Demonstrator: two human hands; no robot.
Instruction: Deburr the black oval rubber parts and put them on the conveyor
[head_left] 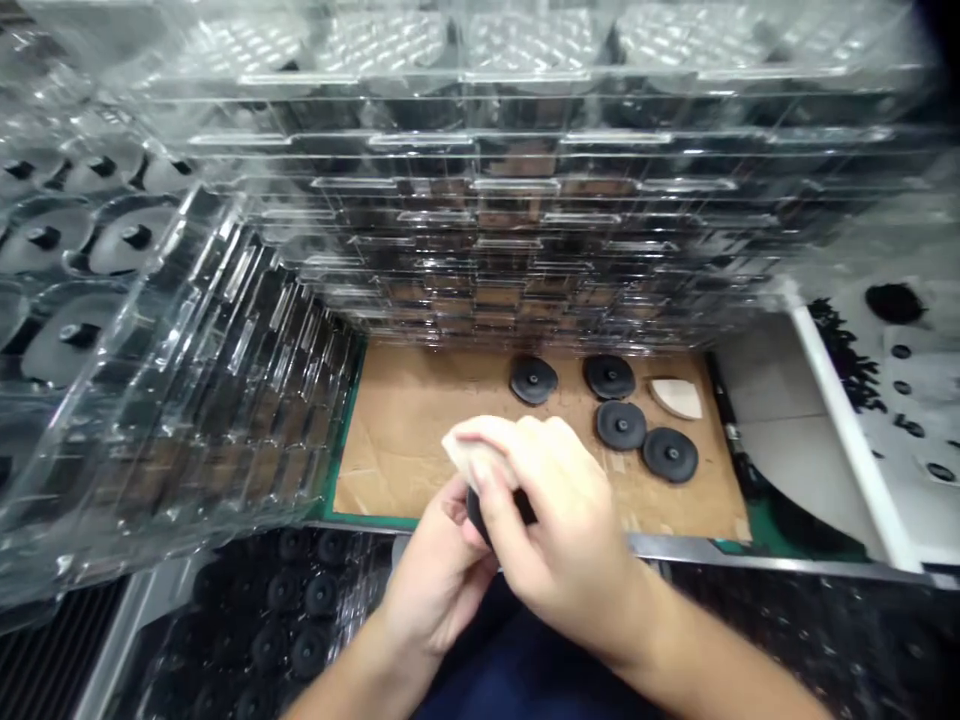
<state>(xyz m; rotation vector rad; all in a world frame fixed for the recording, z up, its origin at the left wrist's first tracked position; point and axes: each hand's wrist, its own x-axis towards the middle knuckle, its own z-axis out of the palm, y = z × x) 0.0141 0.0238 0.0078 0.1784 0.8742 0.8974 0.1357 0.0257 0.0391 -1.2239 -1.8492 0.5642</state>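
My left hand [435, 565] is closed around a rounded black part [477, 512], largely hidden by the fingers. Over it, my right hand [566, 505] pinches a folded cream-coloured pad [476, 458] against or just above the black part; whether the two touch is hard to tell. Beyond my hands, several similar rounded black parts, each with a small raised centre, lie on a cardboard sheet [405, 420], one of them the front-right black part [670, 455]. A second cream pad [677, 398] rests at the sheet's right side.
Tall stacks of clear plastic trays rise behind [517, 190] and at left [255, 400] of the cardboard. Below the bench's metal edge [675, 548], a tray [292, 610] holds many black parts. A white panel edge [847, 420] stands at right.
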